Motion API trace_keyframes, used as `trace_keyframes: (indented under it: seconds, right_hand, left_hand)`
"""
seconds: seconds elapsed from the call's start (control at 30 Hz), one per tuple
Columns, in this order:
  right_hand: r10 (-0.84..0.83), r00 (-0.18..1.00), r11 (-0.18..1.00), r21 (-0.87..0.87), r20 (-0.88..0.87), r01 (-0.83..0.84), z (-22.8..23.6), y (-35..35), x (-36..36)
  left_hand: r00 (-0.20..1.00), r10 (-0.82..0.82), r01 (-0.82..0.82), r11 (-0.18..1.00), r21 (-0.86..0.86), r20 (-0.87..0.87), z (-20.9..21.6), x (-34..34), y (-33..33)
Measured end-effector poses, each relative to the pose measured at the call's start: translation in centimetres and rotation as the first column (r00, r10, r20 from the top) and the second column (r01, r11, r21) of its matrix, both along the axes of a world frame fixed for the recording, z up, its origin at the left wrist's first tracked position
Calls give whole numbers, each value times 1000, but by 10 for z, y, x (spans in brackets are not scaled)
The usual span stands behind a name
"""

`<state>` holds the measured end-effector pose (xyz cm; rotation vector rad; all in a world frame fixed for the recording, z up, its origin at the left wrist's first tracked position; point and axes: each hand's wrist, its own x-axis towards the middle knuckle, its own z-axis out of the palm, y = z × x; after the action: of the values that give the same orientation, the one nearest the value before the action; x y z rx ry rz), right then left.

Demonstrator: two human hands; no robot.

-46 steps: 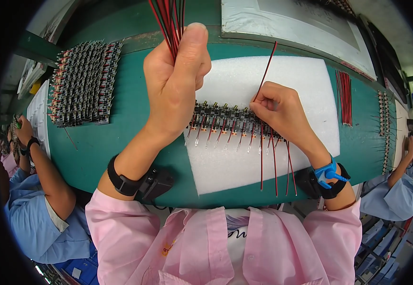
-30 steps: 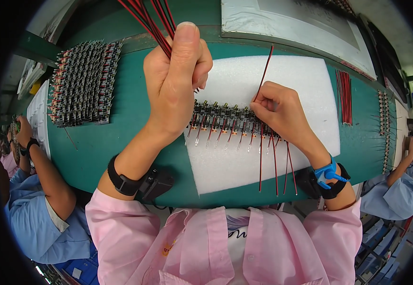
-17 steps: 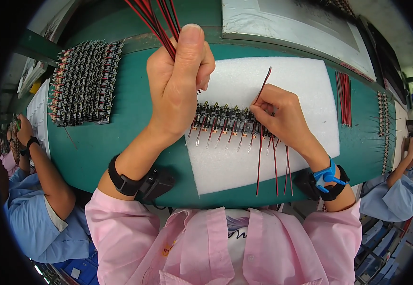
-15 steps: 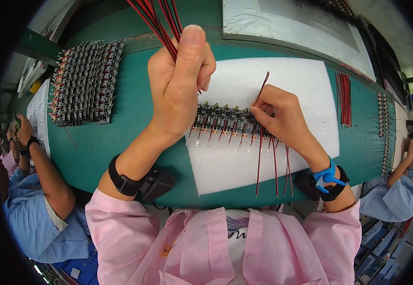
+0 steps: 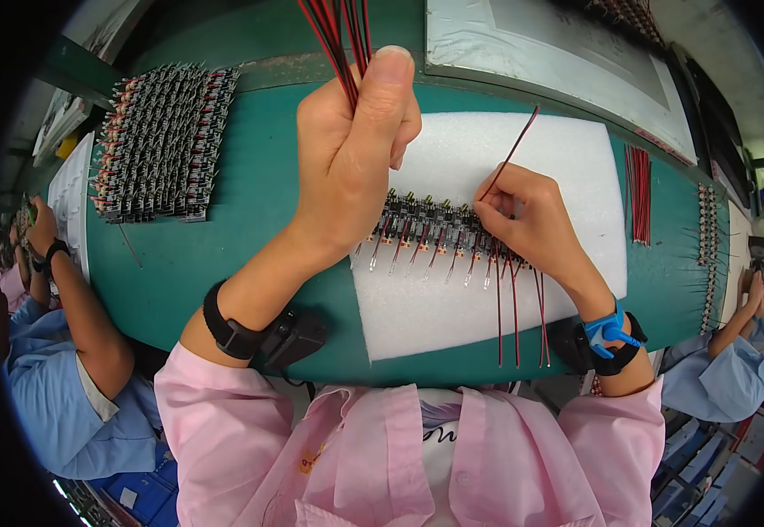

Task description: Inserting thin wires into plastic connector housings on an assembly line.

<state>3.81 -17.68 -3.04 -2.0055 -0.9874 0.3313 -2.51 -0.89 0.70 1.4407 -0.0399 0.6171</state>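
My left hand (image 5: 356,158) is closed around a bundle of red and black wires (image 5: 336,39), raised above the left side of a white foam sheet (image 5: 426,321). Between thumb and fingertips, my right hand (image 5: 527,211) pinches a single red-black wire (image 5: 516,149), which slants up and away. Beneath that hand lies a row of small circuit boards (image 5: 430,220) with clear LEDs along the near side. Several red-black wires (image 5: 515,325) hang from the row's right end toward me. My right fingers cover part of the boards there.
A large stack of circuit boards (image 5: 158,145) stands on the green table (image 5: 263,193) at left. To the right lie a bundle of red wires (image 5: 637,193) and a line of small boards (image 5: 708,255). A white-framed panel (image 5: 558,57) borders the back. People in blue sit either side.
Both hands and the row of boards have shifted slightly right in view. The wire in my right hand now leans further right and shows more of its length.
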Motion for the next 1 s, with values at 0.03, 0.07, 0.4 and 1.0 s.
trace_keyframes:
  seconds: [0.03,0.07,0.4,1.0]
  right_hand:
    - [-10,1000,1000,4,-11,10,0,0,0]
    - [-20,1000,1000,8,-23,20,-1,0,-1]
    - [-32,999,999,-9,-13,32,-2,1,-1]
    - [196,947,976,-146,256,-163,21,-4,1]
  left_hand:
    - [1000,1,-1,1000,-2,1,0,0,0]
    - [1000,-2,2,1000,-3,4,0,0,0]
    - [1000,-2,2,1000,6,-9,-2,1,-1]
    - [855,-415,236,846,-479,-311,-11,9,3]
